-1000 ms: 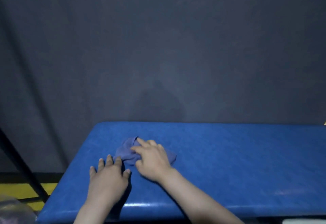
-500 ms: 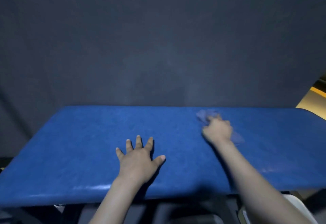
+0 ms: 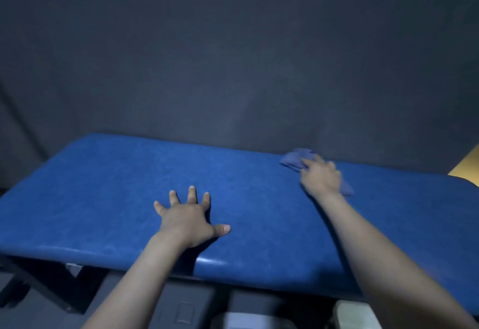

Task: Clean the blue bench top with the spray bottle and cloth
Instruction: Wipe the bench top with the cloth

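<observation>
The left hand lies flat on the blue table, palm down, fingers straight and spread, thumb pointing out toward the right, holding nothing. It sits nearer the front edge than the back; the rounded, glossy front edge runs just behind its wrist, and a broad stretch of bare blue top opens to its left, reaching to the table's rounded left corner. Ahead of its fingertips more bare top runs up to the back edge, which meets the dark backdrop. Well apart to its right, the right hand presses down on the crumpled purplish-blue cloth, close to the back edge. Its fingers are blurred, so whether they curl into the cloth or lie straight on it cannot be told. Part of the cloth sticks out beyond the fingers toward the back edge, and a small corner shows on the hand's right side near the wrist. To the right of that hand the top carries on bare to the table's far right end, where a yellowish strip shows past the corner. Between the two hands the surface is open. Below the front edge, dark frame parts and a pale object are dimly visible.
</observation>
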Action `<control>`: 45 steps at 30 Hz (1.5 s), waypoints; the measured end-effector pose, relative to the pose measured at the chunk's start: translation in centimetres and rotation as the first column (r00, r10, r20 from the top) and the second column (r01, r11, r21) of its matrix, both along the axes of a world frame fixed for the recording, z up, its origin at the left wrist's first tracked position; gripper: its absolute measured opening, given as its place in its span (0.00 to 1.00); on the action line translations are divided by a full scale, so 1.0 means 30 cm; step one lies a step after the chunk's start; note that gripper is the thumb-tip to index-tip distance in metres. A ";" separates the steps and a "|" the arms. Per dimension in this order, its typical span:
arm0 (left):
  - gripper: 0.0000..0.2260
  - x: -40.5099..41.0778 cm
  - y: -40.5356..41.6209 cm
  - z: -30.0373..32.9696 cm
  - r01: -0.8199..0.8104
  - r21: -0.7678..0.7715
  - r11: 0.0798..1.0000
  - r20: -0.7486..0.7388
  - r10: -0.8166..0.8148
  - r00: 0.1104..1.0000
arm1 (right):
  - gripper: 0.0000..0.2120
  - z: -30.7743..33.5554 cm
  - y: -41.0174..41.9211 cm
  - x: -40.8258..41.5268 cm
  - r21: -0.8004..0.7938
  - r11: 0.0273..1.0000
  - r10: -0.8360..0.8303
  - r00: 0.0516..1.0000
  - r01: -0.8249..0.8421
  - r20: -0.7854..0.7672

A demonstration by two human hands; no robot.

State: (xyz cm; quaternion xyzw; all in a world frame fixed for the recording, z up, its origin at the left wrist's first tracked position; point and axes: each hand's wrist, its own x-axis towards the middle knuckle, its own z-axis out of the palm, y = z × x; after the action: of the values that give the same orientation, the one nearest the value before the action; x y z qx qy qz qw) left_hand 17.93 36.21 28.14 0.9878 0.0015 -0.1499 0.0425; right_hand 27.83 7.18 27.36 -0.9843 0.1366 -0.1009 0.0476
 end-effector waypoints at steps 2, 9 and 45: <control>0.43 -0.001 -0.002 0.001 -0.002 -0.004 1.000 0.007 0.002 1.000 | 0.20 0.016 -0.153 -0.028 0.080 0.977 -0.197 0.980 0.200 -0.037; 0.44 0.013 -0.053 0.029 -0.092 -0.024 0.996 -0.054 0.090 0.994 | 0.17 -0.022 0.160 -0.036 -0.010 0.984 0.176 0.984 -0.176 0.000; 0.44 0.114 -0.344 0.039 0.246 -0.097 0.964 0.065 -0.241 0.968 | 0.19 0.014 0.130 -0.208 0.088 0.967 0.241 0.970 -0.239 -0.011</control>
State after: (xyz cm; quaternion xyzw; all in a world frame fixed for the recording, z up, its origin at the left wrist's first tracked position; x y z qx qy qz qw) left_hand 21.35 25.89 29.32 0.9805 -0.1287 -0.1279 0.0752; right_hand 21.59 11.09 27.79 -0.9917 0.0211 -0.0777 0.1004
